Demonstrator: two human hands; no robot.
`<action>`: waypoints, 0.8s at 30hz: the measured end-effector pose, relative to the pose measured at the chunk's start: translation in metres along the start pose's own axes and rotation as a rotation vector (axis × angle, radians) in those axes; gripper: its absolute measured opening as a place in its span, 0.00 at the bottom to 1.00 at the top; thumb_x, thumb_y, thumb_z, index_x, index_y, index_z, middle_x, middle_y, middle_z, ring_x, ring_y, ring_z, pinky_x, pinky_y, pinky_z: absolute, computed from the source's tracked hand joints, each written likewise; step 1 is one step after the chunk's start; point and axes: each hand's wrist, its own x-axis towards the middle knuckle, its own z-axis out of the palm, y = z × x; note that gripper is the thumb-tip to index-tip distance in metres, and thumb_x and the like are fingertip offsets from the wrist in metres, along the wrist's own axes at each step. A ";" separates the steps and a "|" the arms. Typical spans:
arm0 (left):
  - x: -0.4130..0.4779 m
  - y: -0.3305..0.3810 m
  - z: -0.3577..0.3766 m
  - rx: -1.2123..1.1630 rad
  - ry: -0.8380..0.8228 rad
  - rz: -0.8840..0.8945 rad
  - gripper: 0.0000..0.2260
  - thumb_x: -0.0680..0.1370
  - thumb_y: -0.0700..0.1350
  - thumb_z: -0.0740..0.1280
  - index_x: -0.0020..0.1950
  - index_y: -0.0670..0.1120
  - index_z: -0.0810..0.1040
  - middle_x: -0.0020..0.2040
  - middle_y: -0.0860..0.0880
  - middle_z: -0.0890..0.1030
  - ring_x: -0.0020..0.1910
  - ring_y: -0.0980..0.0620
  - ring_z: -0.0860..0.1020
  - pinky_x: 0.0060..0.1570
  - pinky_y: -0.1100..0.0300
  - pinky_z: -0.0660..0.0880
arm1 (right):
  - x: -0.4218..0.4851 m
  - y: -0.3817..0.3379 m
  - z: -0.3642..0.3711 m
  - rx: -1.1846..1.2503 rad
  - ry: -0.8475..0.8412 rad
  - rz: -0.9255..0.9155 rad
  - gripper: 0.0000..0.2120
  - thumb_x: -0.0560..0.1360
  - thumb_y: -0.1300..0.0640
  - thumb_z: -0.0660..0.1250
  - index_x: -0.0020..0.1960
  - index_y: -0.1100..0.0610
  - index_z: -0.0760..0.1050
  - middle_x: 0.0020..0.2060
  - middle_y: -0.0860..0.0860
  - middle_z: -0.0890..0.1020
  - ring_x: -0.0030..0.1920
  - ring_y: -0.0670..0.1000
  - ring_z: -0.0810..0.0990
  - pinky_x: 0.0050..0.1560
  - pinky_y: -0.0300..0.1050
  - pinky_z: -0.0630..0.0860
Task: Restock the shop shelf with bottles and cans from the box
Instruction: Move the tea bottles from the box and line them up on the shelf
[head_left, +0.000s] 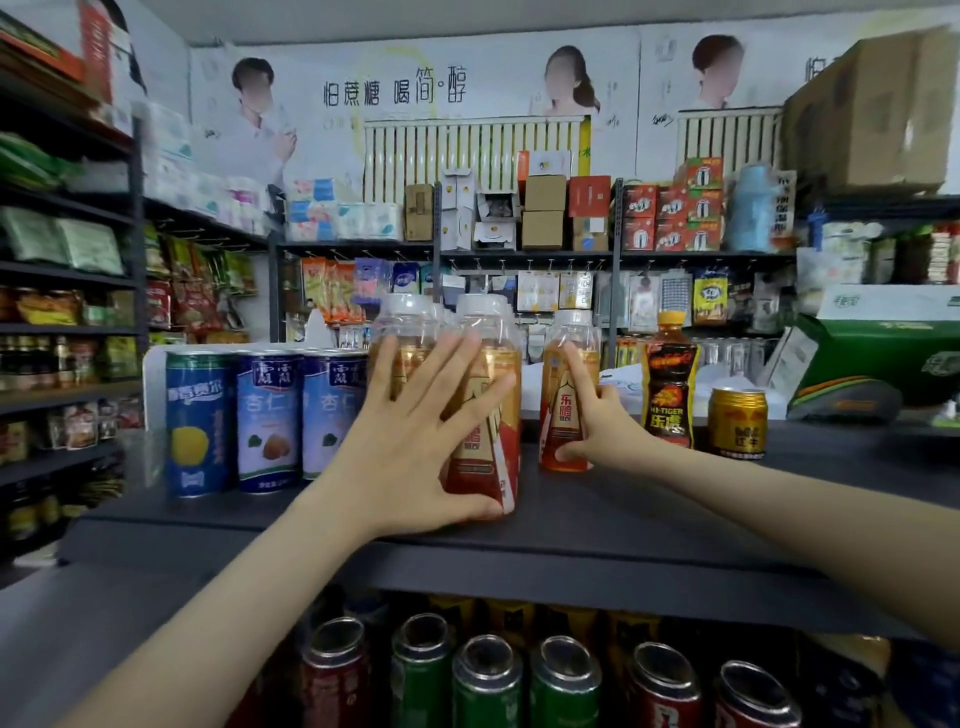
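- While both arms are reaching far over the top shelf (623, 514), the left hand (415, 441) is pressing flat, fingers spread, on the near bottle cluster (491, 332).
- Right hand (592, 421) is gripping the lone bottle (557, 410), thumb at its base. The bottle is standing upright, just right of the cluster w/ a gap.
- Closing that gap prob. means sliding it left, and the right hand is nearer.
- Green box (883, 358) is sitting far right, contents not showing.
- Lower shelf is holding cans (488, 670).
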 end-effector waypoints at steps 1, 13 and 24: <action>0.000 -0.001 0.002 0.006 0.013 0.024 0.47 0.68 0.76 0.56 0.79 0.51 0.52 0.78 0.40 0.49 0.78 0.42 0.48 0.70 0.31 0.47 | 0.006 0.001 0.004 -0.014 0.006 0.012 0.62 0.68 0.64 0.76 0.69 0.31 0.27 0.67 0.67 0.60 0.63 0.64 0.70 0.64 0.51 0.70; 0.002 -0.009 0.015 -0.006 0.074 0.064 0.47 0.67 0.76 0.57 0.78 0.53 0.52 0.79 0.43 0.49 0.78 0.43 0.47 0.72 0.37 0.46 | 0.055 0.014 0.025 -0.112 -0.009 0.066 0.62 0.70 0.64 0.74 0.68 0.34 0.24 0.69 0.68 0.57 0.67 0.66 0.66 0.64 0.53 0.68; 0.002 -0.010 0.020 -0.027 0.147 0.087 0.46 0.67 0.75 0.57 0.78 0.52 0.53 0.79 0.41 0.51 0.77 0.42 0.49 0.72 0.38 0.44 | 0.037 0.002 0.014 -0.502 -0.055 0.115 0.56 0.73 0.55 0.72 0.71 0.38 0.24 0.75 0.57 0.31 0.76 0.64 0.38 0.73 0.63 0.53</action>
